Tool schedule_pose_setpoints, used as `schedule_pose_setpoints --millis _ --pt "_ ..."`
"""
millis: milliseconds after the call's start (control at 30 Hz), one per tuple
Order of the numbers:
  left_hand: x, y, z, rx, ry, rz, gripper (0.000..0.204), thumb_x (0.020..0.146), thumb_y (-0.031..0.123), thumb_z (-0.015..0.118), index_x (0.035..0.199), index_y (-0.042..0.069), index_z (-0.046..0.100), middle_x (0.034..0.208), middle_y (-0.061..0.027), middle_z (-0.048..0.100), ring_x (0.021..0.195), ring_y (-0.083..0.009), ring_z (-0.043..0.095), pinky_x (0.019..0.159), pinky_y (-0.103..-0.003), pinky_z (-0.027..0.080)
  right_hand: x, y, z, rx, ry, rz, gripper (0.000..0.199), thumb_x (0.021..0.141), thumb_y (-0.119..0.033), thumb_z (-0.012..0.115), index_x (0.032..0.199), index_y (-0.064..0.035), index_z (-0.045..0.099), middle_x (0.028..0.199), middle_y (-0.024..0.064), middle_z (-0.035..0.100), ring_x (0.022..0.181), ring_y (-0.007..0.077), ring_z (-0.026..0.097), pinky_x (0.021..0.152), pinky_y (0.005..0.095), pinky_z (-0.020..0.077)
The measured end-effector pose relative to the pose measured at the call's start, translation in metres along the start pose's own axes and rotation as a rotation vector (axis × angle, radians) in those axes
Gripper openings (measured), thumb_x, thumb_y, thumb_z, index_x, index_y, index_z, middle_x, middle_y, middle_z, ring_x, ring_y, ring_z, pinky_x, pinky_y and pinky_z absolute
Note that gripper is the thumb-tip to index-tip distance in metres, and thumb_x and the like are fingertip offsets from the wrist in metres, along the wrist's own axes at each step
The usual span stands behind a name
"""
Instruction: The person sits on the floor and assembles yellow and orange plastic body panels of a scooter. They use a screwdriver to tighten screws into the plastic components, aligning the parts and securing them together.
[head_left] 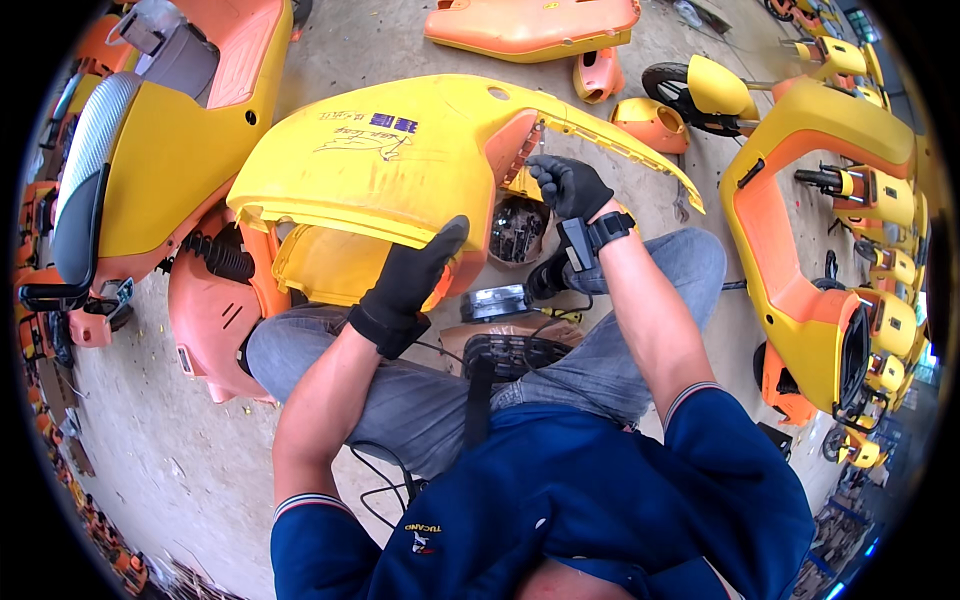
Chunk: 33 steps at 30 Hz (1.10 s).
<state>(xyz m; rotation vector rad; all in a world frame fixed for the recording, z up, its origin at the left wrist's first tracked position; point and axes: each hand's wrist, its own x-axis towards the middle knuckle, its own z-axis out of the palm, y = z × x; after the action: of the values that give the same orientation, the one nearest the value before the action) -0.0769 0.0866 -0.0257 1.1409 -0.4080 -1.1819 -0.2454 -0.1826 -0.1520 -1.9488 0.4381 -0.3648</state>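
- Gripping the lower edge of a big yellow scooter body panel, left hand in a black glove; fingers close together, wrapped on the panel rim, thumb pointing up against its face.
- Right hand, also black-gloved, at the panel's orange inner edge; fingertips bunched as if pinching something small, cannot tell what.
- Panel sits over the person's knees, just above both sets of fingers, touching both gloves.
- Black wrist strap with a small device just below right-hand fingers.
- Dark round part between the two hands, under the panel.
- Yellow-orange scooter well left of left fingers; yellow-orange frame well right of right fingers.
- Orange panel lying on the concrete floor, beyond the fingers.
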Motion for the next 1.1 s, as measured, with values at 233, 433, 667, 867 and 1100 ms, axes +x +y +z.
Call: schedule_pose_setpoints --millis 233,433,667,867,1100 --pt "0.0 -0.003 -0.001 -0.021 0.0 0.009 0.032 0.09 0.016 0.066 0.118 0.0 0.059 0.107 -0.0037 0.063 0.094 -0.0115 0.059 0.079 -0.027 0.049 0.001 -0.012 -0.012 -0.578 0.059 -0.319 0.036 0.086 0.006 0.051 0.12 -0.0002 0.059 0.09 0.0018 0.062 0.076 0.0073 0.057 0.064 0.0181 0.048" --pt "-0.001 0.002 0.003 0.022 -0.017 0.014 0.033 0.09 0.017 0.067 0.118 0.001 0.059 0.107 -0.0033 0.063 0.092 -0.0114 0.058 0.078 -0.027 0.049 -0.002 -0.024 -0.019 -0.59 0.041 -0.215 0.039 0.081 0.007 0.052 0.117 -0.0022 0.062 0.083 0.004 0.062 0.07 0.012 0.057 0.062 0.022 0.0483" --pt "-0.002 -0.002 0.0 0.034 -0.023 0.012 0.034 0.091 0.019 0.066 0.119 0.001 0.059 0.109 -0.0038 0.063 0.094 -0.0122 0.058 0.081 -0.028 0.048 0.001 -0.035 -0.029 -0.419 0.048 -0.099 0.027 0.081 0.002 0.061 0.107 -0.0038 0.066 0.077 0.0026 0.061 0.066 0.0117 0.056 0.058 0.0219 0.046" --pt "-0.003 -0.001 0.002 0.024 -0.03 0.038 0.034 0.091 0.019 0.066 0.119 0.0 0.058 0.11 -0.0046 0.063 0.096 -0.0129 0.058 0.083 -0.029 0.048 0.014 -0.047 -0.031 -0.6 0.095 -0.318 0.008 0.082 -0.007 0.065 0.086 -0.0025 0.061 0.071 0.0027 0.059 0.062 0.0115 0.054 0.054 0.0267 0.0455" --pt "-0.004 0.0 0.003 0.049 -0.037 0.04 0.036 0.091 0.02 0.066 0.12 0.0 0.057 0.112 -0.005 0.062 0.097 -0.0139 0.058 0.084 -0.029 0.048 0.018 -0.097 -0.006 -0.241 0.425 0.451 0.013 0.085 -0.014 0.06 0.092 -0.004 0.06 0.08 0.0194 0.065 0.078 0.0339 0.065 0.07 0.0401 0.0512"
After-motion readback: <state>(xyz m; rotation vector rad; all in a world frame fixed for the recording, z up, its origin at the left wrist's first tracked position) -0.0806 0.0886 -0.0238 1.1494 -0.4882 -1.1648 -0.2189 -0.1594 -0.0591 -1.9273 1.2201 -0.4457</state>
